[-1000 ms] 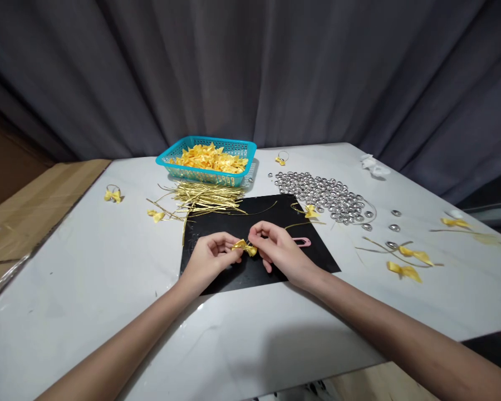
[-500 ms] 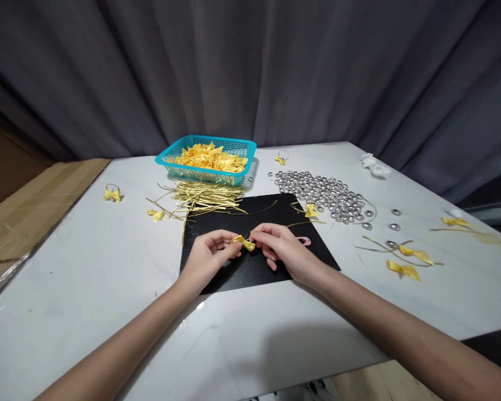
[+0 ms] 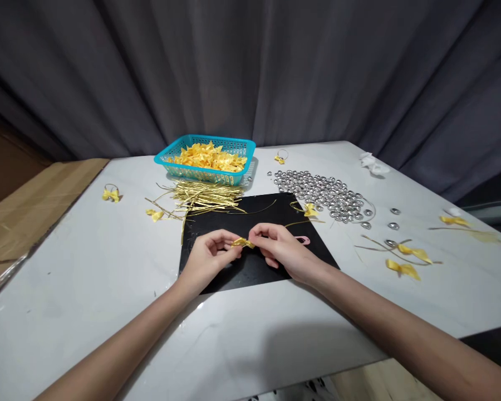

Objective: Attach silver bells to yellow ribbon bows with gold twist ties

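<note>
Pinching the yellow bow (image 3: 242, 243) by its left end over the black mat (image 3: 242, 278), the left hand (image 3: 212, 253) seemingly steadied it for the right hand (image 3: 279, 248), fingertips closed on its right end, gold ties (image 3: 206, 196) and silver beads (image 3: 313, 187) lying beyond, presumably for easy reach.

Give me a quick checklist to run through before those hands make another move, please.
1. Left hand has the yellow bow pinched: ok.
2. Right hand has a firm grip: cannot tell; it is at the bow's right end, but its fingers hide what they pinch.
3. Bow held over the black mat: ok.
4. Gold strips all off the mat: not ok, some overlap it.
5. Silver beads all in one pile: not ok, a few lie apart.
6. More bows in the blue basket: ok.
</note>
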The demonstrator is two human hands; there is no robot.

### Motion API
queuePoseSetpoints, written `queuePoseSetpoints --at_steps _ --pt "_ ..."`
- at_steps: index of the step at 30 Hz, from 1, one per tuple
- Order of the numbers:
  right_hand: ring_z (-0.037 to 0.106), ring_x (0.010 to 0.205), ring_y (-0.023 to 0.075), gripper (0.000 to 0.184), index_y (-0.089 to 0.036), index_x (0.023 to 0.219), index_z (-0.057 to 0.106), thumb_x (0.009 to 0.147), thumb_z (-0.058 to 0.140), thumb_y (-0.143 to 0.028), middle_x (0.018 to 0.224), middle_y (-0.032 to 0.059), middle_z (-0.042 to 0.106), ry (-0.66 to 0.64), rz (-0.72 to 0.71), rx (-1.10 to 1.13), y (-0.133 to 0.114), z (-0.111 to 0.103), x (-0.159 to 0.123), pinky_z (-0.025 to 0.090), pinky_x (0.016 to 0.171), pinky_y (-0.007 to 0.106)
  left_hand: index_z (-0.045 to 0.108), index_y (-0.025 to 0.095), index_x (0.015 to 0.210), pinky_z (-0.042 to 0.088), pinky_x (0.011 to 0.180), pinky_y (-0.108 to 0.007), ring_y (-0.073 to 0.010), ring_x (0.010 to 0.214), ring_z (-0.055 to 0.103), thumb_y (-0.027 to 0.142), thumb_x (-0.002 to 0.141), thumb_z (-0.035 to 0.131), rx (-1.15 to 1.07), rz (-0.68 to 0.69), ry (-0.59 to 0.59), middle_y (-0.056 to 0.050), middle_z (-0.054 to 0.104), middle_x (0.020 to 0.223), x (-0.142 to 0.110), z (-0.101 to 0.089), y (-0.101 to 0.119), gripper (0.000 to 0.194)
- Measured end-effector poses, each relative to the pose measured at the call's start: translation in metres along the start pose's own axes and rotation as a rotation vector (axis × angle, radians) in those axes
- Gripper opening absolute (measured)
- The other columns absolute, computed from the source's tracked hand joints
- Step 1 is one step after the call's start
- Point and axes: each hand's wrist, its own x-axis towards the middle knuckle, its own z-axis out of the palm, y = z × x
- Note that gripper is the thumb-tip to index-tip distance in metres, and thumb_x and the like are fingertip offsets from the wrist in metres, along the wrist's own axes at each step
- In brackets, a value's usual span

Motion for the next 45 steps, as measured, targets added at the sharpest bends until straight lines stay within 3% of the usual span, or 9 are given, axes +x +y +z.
queuePoseSetpoints --at_steps 10,16,23,31,45 --pt "0.022 0.036 0.0031 0.012 -0.019 0.075 0.045 0.081 0.052 -0.026 0.046 -0.0111 0.029 -0.104 0.020 0.089 0.0048 -0.0007 0.0007 0.024 0.031 0.014 0.066 0.013 0.068 0.043 0.049 -0.018 -0.0081 0.052 0.056 0.016 0.057 0.074 -0.004 0.001 -0.017 0.002 0.062 0.058 -0.0013 -0.0031 0.0002 0.014" --pt "0.033 0.033 0.0050 0.013 -0.018 0.078 0.049 0.084 0.046 -0.028 0.043 -0.0095 0.036 -0.134 -0.074 -0.083 0.0027 -0.0072 0.0019 0.032 0.032 0.016 0.068 0.013 0.069 0.044 0.051 -0.018 -0.0085 0.054 0.056 0.017 0.060 0.072 0.018 0.040 -0.006 0.001 0.063 0.058 -0.0010 -0.0049 -0.0005 0.011" --pt "0.036 0.033 0.0028 0.013 -0.016 0.078 0.054 0.081 0.056 -0.028 0.044 -0.0088 0.041 -0.069 -0.111 -0.263 -0.0008 -0.0074 0.0005 0.023 0.032 0.013 0.067 0.014 0.068 0.044 0.050 -0.017 -0.0075 0.051 0.056 0.016 0.060 0.073 -0.006 0.057 0.000 0.002 0.064 0.055 -0.0014 -0.0036 0.0011 0.010" --pt "0.031 0.031 0.0030 0.012 -0.016 0.076 0.051 0.081 0.054 -0.027 0.040 -0.0109 0.035 -0.091 -0.061 -0.030 0.0024 -0.0063 0.0013 0.025 0.034 0.015 0.066 0.014 0.066 0.044 0.050 -0.016 -0.0071 0.050 0.056 0.015 0.059 0.074 -0.028 0.040 0.007 0.003 0.063 0.053 0.0000 -0.0046 -0.0027 0.010" --pt "0.018 0.039 0.0030 0.014 -0.018 0.076 0.044 0.081 0.052 -0.028 0.048 -0.0112 0.025 -0.096 0.023 0.089 -0.0007 -0.0042 -0.0004 0.020 0.034 0.014 0.064 0.014 0.067 0.042 0.048 -0.018 -0.0073 0.049 0.050 0.017 0.057 0.072 0.007 0.030 0.014 0.003 0.059 0.055 -0.0017 -0.0021 0.0018 0.013"
